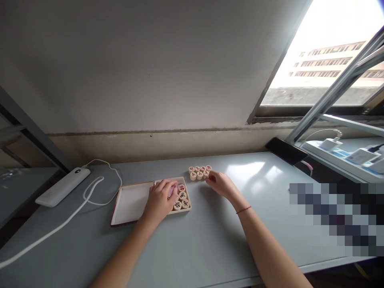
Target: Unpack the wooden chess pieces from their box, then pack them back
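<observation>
My left hand [161, 200] reaches into a shallow white box [189, 209], fingers curled over its left half and hiding what lies beneath. A pinkish, shiny patch shows between thumb and fingers; what it is I cannot make out. Round wooden Chinese chess pieces [183, 195] with red or black characters fill the visible right side. To the left, attached or touching, lies the open lid [133, 203]. Just right of the box, two short rows of red-marked Chinese chess pieces [199, 175] stand on the desk. Pinched fingers of my right hand [220, 183] touch the front row's right end piece, partly covering it.
A white power bank [63, 187] with a white cable [64, 220] lies at the left. On the right are a dark phone-like slab [286, 151] and a power strip [339, 158] with plugged chargers. The grey desk [186, 248] meets a wall behind; metal frame bars slope up at both sides.
</observation>
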Available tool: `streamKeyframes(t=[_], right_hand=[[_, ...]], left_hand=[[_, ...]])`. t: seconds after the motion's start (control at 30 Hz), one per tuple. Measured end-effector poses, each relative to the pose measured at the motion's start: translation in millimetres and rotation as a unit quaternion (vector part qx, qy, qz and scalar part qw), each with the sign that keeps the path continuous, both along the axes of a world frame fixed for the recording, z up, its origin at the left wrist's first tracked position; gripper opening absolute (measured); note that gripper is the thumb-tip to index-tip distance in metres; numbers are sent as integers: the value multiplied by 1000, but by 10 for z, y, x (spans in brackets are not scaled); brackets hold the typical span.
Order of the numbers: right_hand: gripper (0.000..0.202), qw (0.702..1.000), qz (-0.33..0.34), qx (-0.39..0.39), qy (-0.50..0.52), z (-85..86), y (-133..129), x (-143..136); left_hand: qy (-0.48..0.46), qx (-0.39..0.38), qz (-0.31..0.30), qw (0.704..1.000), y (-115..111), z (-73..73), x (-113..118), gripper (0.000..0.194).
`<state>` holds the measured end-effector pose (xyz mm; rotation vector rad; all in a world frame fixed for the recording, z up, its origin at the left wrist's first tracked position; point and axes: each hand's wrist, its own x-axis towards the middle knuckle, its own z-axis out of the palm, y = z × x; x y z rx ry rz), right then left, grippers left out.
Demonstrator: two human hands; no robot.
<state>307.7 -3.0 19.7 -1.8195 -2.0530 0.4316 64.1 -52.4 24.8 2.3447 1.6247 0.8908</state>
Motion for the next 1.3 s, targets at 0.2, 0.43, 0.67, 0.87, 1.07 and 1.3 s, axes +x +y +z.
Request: streamKeyframes(t=[0.2, 0.43, 0.67, 0.87, 1.07, 1.3], right_hand=[[37, 972, 173, -15, 158, 49, -159, -366], [41, 969, 204, -10, 136, 2, -207, -486], [38, 971, 194, -11, 141, 56, -215, -477], [26, 934, 206, -41, 288, 188, -240, -485], [40, 911, 125, -29, 391, 253, -153, -229], [40, 945, -118, -37, 304, 104, 37, 427]], left_hand=[[174, -60, 40, 982, 66, 46, 48, 31], [186, -58, 38, 980, 64, 25, 203, 33], [102, -65, 58, 991, 67, 45, 277, 21], [-93, -40, -19, 995, 3, 112, 228, 19], [-197, -59, -5, 979, -68, 115, 178, 18], [-317, -77, 18, 945, -24, 38, 110, 22]])
